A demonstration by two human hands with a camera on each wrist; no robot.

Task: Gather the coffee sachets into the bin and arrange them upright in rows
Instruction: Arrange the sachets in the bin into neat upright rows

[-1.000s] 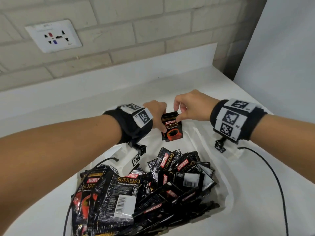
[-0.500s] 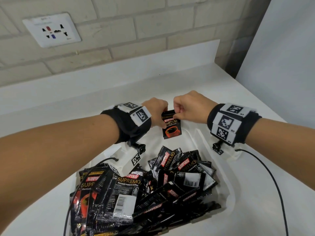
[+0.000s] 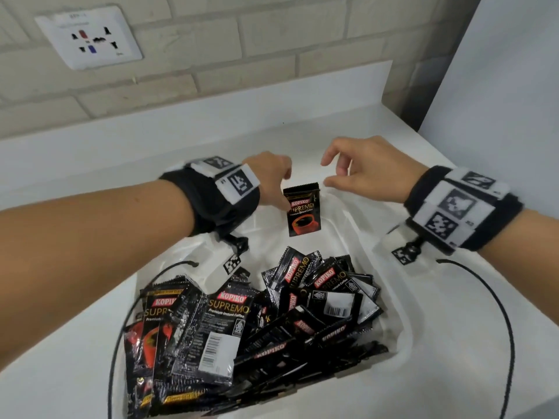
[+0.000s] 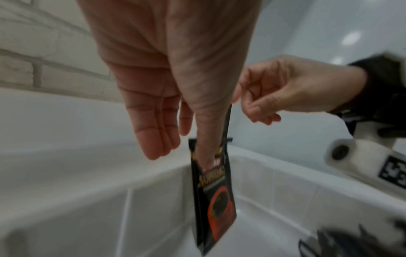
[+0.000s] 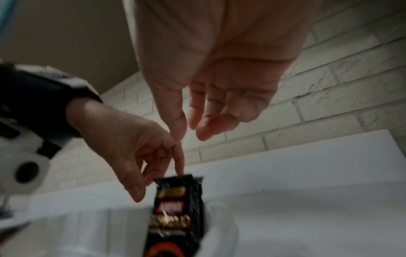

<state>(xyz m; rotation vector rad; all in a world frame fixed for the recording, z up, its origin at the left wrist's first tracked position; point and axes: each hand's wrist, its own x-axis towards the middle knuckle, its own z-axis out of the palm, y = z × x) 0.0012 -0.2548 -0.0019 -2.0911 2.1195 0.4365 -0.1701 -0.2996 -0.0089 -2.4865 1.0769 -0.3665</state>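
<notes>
A black Kopiko coffee sachet (image 3: 303,211) stands upright at the far end of the white bin (image 3: 403,325). My left hand (image 3: 286,192) pinches its top left corner, thumb on the printed front (image 4: 206,156) and index finger behind the top edge. My right hand (image 3: 326,173) hovers just right of the sachet's top, fingers relaxed and apart, holding nothing (image 5: 189,133). A loose pile of several sachets (image 3: 272,313) fills the near half of the bin, lying flat and crossed. The bin floor under the held sachet is bare.
The bin sits on a white countertop (image 3: 484,373) against a brick wall with a socket plate (image 3: 87,37). A grey panel (image 3: 499,86) closes off the right side. Black cables (image 3: 511,343) trail from both wrist cameras across the counter and the bin.
My right hand has let go of the sachet's top and drawn back to the right, opening. My left hand keeps hold of the sachet, which stays upright at the bin's far end.
</notes>
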